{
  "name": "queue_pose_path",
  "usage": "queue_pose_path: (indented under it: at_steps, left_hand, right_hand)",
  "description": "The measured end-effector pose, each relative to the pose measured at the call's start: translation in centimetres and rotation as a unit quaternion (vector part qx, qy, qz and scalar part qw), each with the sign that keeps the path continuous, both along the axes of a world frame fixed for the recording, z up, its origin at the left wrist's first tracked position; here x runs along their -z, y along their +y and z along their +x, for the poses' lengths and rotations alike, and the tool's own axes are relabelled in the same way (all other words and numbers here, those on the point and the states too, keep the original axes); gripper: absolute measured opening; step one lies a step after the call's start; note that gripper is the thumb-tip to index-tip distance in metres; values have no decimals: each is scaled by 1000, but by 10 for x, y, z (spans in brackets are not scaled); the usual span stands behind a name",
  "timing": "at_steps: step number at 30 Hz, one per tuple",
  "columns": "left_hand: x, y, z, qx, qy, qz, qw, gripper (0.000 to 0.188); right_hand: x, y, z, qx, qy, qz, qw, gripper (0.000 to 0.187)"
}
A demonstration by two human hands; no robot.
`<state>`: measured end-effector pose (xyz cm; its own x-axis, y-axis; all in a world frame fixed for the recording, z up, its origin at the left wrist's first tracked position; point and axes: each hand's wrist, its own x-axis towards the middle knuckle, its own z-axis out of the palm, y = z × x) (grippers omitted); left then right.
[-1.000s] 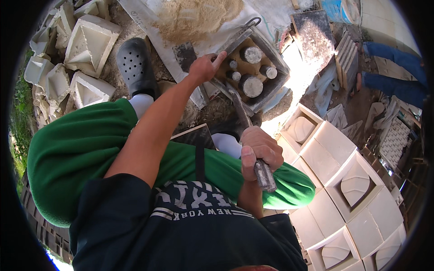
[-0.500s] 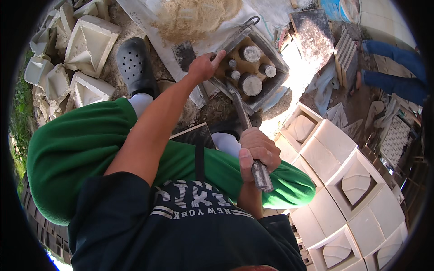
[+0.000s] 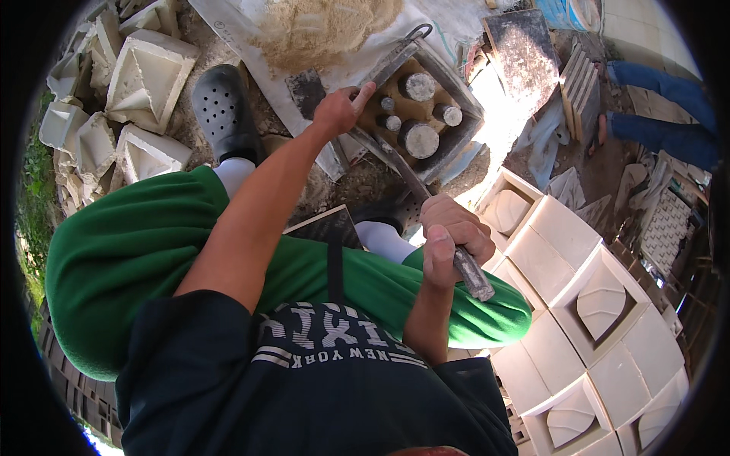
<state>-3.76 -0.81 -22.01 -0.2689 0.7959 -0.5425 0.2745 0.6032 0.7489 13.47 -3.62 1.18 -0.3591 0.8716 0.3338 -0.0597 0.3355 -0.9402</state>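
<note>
A grey square metal mould box (image 3: pixel 473 121) sits at top centre. Brown sand fills its inside, and several round metal cylinders (image 3: pixel 420 140) of different sizes stand up out of it. At its near left corner my left hand (image 3: pixel 337 111) is closed on the rim, one finger stretched along the edge; part of the grip is hidden. My right hand (image 3: pixel 456 232) wraps round a long grey metal bar (image 3: pixel 413 182). The bar's far end lies against the near side of the mould box, and its blunt near end sticks out below my fist, over my green-trousered leg.
A sand heap (image 3: pixel 319 23) lies on a white sheet beyond the box. Broken pale castings (image 3: pixel 148 76) are piled on the left. White patterned blocks (image 3: pixel 601 300) stand at right. A dark board (image 3: pixel 525 49) leans at the back, near another person's blue trouser legs (image 3: pixel 661 140).
My right hand has swung to the right with the bar, so the bar's near end points further right. My left hand stays on the rim.
</note>
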Motion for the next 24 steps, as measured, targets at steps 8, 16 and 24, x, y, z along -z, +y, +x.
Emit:
queue_pose_path:
  at_steps: [8,16,24]
  left_hand:
    - [-2,0,1,6,1,0,1000,85]
    - [-2,-1,0,6,-11,6,1000,85]
    - [4,3,-1,35,-5,-34,999,83]
  right_hand:
    - [-4,8,-6,-14,1,-34,999,19]
    - [-10,28,-4,-15,36,-73,997,19]
    - [-41,43,-26,-23,118,-63,991,20]
